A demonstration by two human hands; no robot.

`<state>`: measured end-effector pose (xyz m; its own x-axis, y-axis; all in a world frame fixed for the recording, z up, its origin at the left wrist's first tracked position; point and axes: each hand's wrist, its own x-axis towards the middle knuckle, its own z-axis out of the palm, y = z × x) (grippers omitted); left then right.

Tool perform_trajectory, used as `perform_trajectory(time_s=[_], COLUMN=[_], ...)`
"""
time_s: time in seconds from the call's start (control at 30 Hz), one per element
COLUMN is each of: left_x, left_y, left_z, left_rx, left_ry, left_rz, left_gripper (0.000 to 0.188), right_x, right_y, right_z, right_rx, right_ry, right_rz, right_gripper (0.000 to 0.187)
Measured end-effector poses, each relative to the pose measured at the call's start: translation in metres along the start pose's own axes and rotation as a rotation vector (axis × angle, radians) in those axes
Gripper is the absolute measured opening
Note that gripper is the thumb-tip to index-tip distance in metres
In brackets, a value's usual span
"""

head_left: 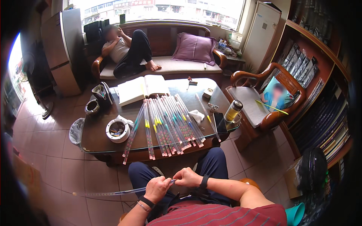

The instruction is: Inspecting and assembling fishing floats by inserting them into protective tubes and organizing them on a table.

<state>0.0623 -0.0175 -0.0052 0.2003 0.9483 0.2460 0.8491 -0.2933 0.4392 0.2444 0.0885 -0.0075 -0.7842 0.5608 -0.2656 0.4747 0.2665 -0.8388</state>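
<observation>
Over my lap I hold a long, thin clear plastic tube (120,193), which stretches out to the left and bows slightly. My left hand (157,189) is closed around it near its right end. Right beside it, my right hand (187,177) pinches that end, so the tip is hidden by my fingers. In front of my knees, a fanned pile of similar clear tubes (167,128) with pinkish ends and yellow and green parts inside lies on the glass-topped table (98,139). Some tube ends overhang its near edge. One more tube (208,118) lies apart to the right.
An open book (132,90), a white ashtray (117,130), a dark round pot (92,107), a crumpled tissue (197,116), a phone (220,122) and a yellow bottle (233,111) share the table. Beyond, a person (126,51) reclines on a sofa (166,66). A wooden armchair (247,105) stands right.
</observation>
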Motion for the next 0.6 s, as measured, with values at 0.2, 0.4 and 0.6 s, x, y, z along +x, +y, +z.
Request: perform_trajectory(time_s=[0.2,0.4,0.6], left_x=[-0.001,-0.001,-0.001], left_y=[-0.001,0.000,-0.001], left_z=[0.004,0.005,0.001], left_rx=[0.043,0.086,0.083], left_ry=[0.024,0.058,0.061], left_rz=[-0.012,-0.024,-0.005], left_gripper=[0.015,0.014,0.015], right_x=[0.005,0.009,0.013], right_y=[0.007,0.008,0.010], right_z=[0.018,0.023,0.001], right_rx=[0.008,0.029,0.469], right_ry=[0.198,0.242,-0.159], right_rz=[-0.074,-0.089,0.244], right_gripper=[0.023,0.022,0.024])
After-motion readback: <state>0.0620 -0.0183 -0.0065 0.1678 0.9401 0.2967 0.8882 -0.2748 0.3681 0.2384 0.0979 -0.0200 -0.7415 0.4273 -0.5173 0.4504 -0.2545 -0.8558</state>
